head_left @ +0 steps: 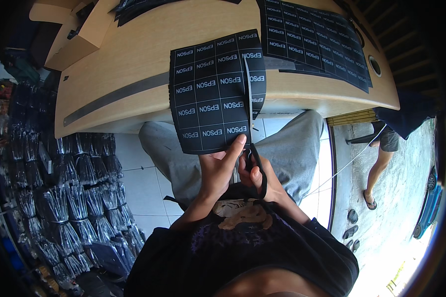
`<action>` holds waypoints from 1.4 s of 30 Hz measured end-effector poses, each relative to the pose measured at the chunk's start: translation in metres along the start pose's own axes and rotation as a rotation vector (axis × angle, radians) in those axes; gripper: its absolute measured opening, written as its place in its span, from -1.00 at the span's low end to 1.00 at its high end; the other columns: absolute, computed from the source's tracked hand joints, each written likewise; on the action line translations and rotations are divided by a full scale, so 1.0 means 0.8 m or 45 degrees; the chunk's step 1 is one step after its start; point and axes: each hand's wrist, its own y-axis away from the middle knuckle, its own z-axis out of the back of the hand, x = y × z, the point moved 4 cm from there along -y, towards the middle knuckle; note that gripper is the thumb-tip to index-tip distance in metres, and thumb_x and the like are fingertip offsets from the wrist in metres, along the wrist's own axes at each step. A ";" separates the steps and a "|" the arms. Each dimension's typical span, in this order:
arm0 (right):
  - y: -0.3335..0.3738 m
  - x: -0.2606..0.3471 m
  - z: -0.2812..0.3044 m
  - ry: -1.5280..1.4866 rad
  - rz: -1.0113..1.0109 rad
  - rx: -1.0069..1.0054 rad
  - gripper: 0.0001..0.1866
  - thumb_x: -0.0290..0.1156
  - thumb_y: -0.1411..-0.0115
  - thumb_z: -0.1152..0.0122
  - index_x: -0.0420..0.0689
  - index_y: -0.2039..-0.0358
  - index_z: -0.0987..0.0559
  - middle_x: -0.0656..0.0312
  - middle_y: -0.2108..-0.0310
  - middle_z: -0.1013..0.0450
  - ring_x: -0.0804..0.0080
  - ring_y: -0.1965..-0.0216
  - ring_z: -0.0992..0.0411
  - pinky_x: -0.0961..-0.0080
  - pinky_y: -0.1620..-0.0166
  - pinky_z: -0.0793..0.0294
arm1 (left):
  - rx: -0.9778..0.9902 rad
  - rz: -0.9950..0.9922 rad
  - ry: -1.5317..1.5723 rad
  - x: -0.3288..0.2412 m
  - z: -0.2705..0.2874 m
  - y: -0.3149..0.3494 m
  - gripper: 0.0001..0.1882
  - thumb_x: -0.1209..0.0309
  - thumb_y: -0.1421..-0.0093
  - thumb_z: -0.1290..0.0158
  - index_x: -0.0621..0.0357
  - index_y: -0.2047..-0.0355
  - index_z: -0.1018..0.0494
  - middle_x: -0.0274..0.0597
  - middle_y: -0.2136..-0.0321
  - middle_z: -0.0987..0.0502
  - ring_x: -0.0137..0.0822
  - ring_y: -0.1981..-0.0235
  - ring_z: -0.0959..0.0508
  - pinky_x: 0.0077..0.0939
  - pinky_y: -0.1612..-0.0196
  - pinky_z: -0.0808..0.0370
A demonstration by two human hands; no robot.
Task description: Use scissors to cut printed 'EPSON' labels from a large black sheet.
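Note:
A black sheet (210, 94) printed with a grid of pale lettering hangs over the front edge of the table. My left hand (220, 166) pinches its near edge, the thumb on top and the fingers underneath. My right hand (260, 173) is closed round the black handles of a pair of scissors (248, 94). Their long blade lies along a grid line near the sheet's right side, pointing away from me. A strip of the sheet shows to the right of the blade. The lower blade is hidden.
The wooden table (119, 74) carries more printed black sheets (312, 39) at the right, dark sheets at the back, and an open cardboard box (79, 34) at the left. Bundles in clear plastic (74, 198) cover the floor at left. A person's leg (379, 171) shows outside at right.

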 end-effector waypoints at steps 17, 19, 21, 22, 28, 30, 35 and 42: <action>-0.007 0.007 -0.008 -0.138 -0.047 -0.084 -0.34 0.34 -0.07 0.09 -0.12 0.42 -0.24 0.44 0.63 -0.10 0.69 0.65 -0.04 0.68 0.60 -0.01 | -0.022 0.035 0.029 -0.001 -0.003 0.003 -0.79 0.60 -0.09 -0.12 0.28 0.26 -0.38 -0.27 0.39 -0.48 -0.50 0.41 -0.50 -0.65 0.38 -0.45; -0.006 0.007 -0.008 -0.134 -0.056 -0.088 -0.35 0.33 -0.09 0.10 -0.13 0.43 -0.26 0.42 0.65 -0.13 0.68 0.67 -0.06 0.66 0.61 -0.01 | -0.011 0.046 0.032 0.000 -0.002 0.003 -0.78 0.60 -0.09 -0.12 0.28 0.25 -0.37 -0.27 0.36 -0.48 -0.50 0.36 -0.50 -0.63 0.33 -0.46; -0.006 0.007 -0.009 -0.115 -0.050 -0.105 -0.35 0.32 -0.10 0.11 -0.13 0.44 -0.26 0.41 0.66 -0.14 0.67 0.67 -0.08 0.66 0.61 -0.02 | -0.008 0.034 0.028 0.002 -0.002 0.003 -0.78 0.61 -0.09 -0.11 0.27 0.24 -0.37 -0.27 0.37 -0.48 -0.51 0.37 -0.50 -0.64 0.35 -0.46; -0.006 0.008 -0.009 -0.097 -0.044 -0.123 -0.36 0.32 -0.10 0.12 -0.13 0.45 -0.27 0.41 0.68 -0.15 0.66 0.68 -0.09 0.65 0.62 -0.03 | -0.008 0.034 0.028 0.002 -0.001 0.003 -0.78 0.61 -0.09 -0.11 0.27 0.24 -0.37 -0.27 0.37 -0.48 -0.51 0.37 -0.50 -0.64 0.35 -0.46; -0.007 0.012 -0.009 -0.052 -0.027 -0.136 -0.35 0.31 -0.13 0.16 -0.15 0.48 -0.29 0.40 0.73 -0.16 0.65 0.71 -0.11 0.65 0.63 -0.04 | 0.007 0.014 0.033 0.001 -0.002 0.004 -0.78 0.62 -0.09 -0.10 0.26 0.24 -0.37 -0.29 0.36 -0.47 -0.53 0.37 -0.49 -0.65 0.34 -0.45; -0.004 0.004 -0.007 -0.114 -0.046 -0.107 -0.38 0.23 -0.15 0.11 -0.21 0.38 -0.32 0.41 0.71 -0.18 0.68 0.68 -0.13 0.66 0.61 -0.08 | 0.030 0.016 0.020 0.001 -0.001 0.005 -0.78 0.63 -0.09 -0.09 0.25 0.23 -0.37 -0.29 0.35 -0.47 -0.53 0.36 -0.49 -0.64 0.32 -0.45; -0.005 0.007 -0.007 -0.126 -0.056 -0.101 -0.40 0.16 -0.18 0.05 -0.26 0.30 -0.35 0.43 0.70 -0.20 0.71 0.66 -0.13 0.68 0.60 -0.10 | 0.000 0.017 0.037 -0.004 -0.005 0.005 -0.78 0.64 -0.09 -0.09 0.25 0.23 -0.37 -0.29 0.35 -0.47 -0.53 0.35 -0.49 -0.65 0.30 -0.44; -0.007 0.015 -0.009 -0.039 -0.037 -0.144 -0.40 0.22 -0.19 0.17 -0.17 0.51 -0.30 0.39 0.76 -0.19 0.66 0.73 -0.14 0.65 0.65 -0.06 | 0.003 0.035 0.025 0.003 0.001 0.005 -0.78 0.63 -0.09 -0.09 0.24 0.24 -0.38 -0.30 0.36 -0.47 -0.54 0.37 -0.49 -0.66 0.32 -0.44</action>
